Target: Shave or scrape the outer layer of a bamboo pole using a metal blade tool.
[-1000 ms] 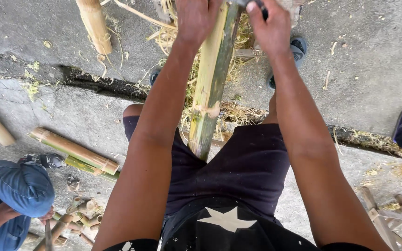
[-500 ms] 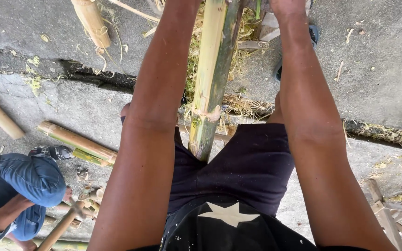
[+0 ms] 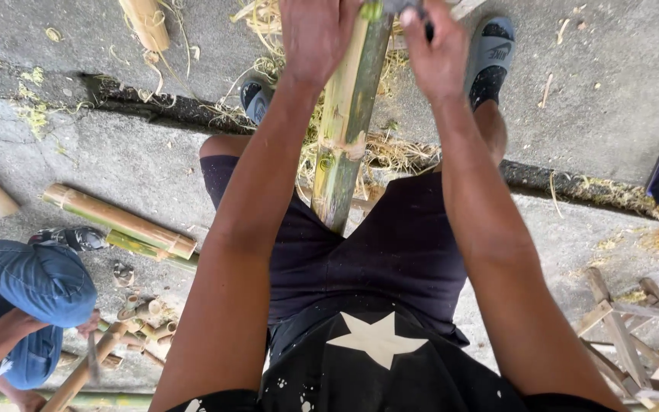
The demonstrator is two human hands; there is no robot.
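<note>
A thick green-yellow bamboo pole [image 3: 345, 130] runs from between my thighs up to the top edge of the head view. My left hand [image 3: 316, 38] is closed around the pole near its upper end. My right hand [image 3: 435, 53] grips a dark tool [image 3: 402, 8] at the top of the pole; most of the tool is cut off by the frame. My feet in grey slide sandals [image 3: 491, 53] rest on the concrete on either side of the pole, among pale bamboo shavings [image 3: 390, 152].
Cut bamboo lengths [image 3: 120, 223] lie on the concrete at left, another piece [image 3: 145, 21] at top left. A person in blue [image 3: 28, 297] crouches at lower left with short bamboo offcuts [image 3: 135, 305]. A wooden frame [image 3: 634, 336] stands at lower right. A crack [image 3: 154, 111] crosses the concrete.
The view has dipped and come back up, so my hands show again at the top. Both hands stay on the pole's upper end. The person in blue has shifted slightly.
</note>
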